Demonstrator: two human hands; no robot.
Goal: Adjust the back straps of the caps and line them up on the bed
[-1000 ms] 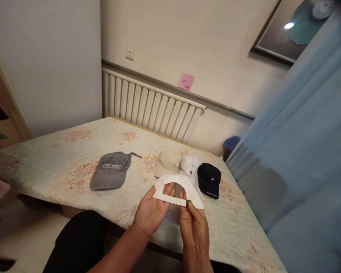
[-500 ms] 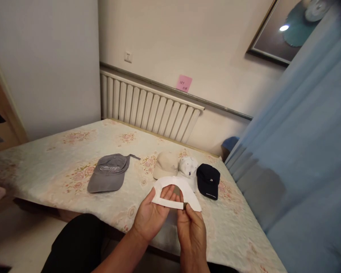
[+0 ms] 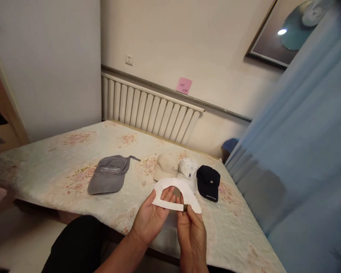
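Note:
Between my two hands is a white baseball cap (image 3: 187, 193), its back opening and strap turned toward me. My left hand (image 3: 151, 220) grips the cap's left edge, thumb on the outside and fingers showing through the opening. On the other side, my right hand (image 3: 191, 231) pinches the strap's right end near a dark piece of it. Beyond the held cap, a beige cap (image 3: 165, 167), a white cap with a small dark logo (image 3: 188, 168) and a black cap (image 3: 208, 182) sit in a row. To the left lies a grey cap (image 3: 109, 174) with lettering, its strap sticking out.
The caps rest on a bed with a floral cover (image 3: 57, 167). Behind it are a white radiator (image 3: 147, 108) and a wall with a pink note (image 3: 184, 85). A blue curtain (image 3: 304, 144) hangs along the right side. My dark-clothed knee (image 3: 76, 242) is at the lower left.
The view has tilted very slightly. Both hands keep the same hold on the white cap, and the other caps have not moved.

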